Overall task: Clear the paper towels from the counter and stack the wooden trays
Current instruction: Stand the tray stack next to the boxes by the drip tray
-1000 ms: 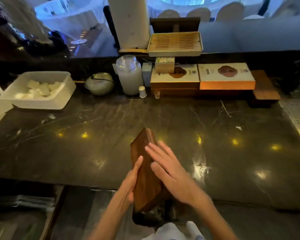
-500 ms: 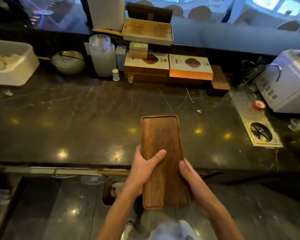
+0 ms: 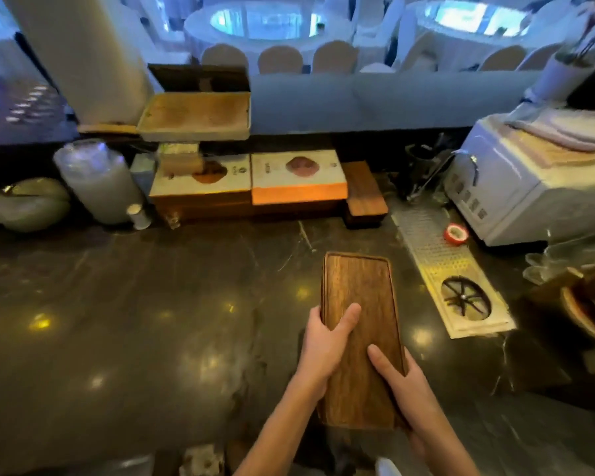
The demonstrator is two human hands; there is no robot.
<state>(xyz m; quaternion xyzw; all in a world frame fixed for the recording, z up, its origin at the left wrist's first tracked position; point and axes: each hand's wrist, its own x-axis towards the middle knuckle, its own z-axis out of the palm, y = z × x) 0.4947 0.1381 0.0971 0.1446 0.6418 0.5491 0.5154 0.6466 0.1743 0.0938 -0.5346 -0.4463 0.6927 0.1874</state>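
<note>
Two hands, left (image 3: 325, 341) and right (image 3: 404, 383), grasp the long brown wooden tray (image 3: 361, 324) flat, aimed twelve o'clock above the dark marble counter (image 3: 152, 321), probably for stacking.

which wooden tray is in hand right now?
The long dark wooden tray at front, gripped by left hand and right hand; the other wooden tray sits untouched at the back.

Wooden tray (image 3: 361, 304): warm mid-brown, dark lengthwise grain streaks. Counter (image 3: 134, 304): near-black stone, thin pale veins, yellow and white light spots. Left box (image 3: 203, 176): cream lid with brown blot, amber-brown side. Right box (image 3: 298, 176): cream lid with reddish-brown blot, bright orange side. Wooden block (image 3: 364, 194): dark brown. Drain grille (image 3: 450, 280): pale cream, fine perforated dot pattern. Tape roll (image 3: 456, 234): red. Appliance (image 3: 529, 187): white. Jar (image 3: 98, 182): milky white.
</note>
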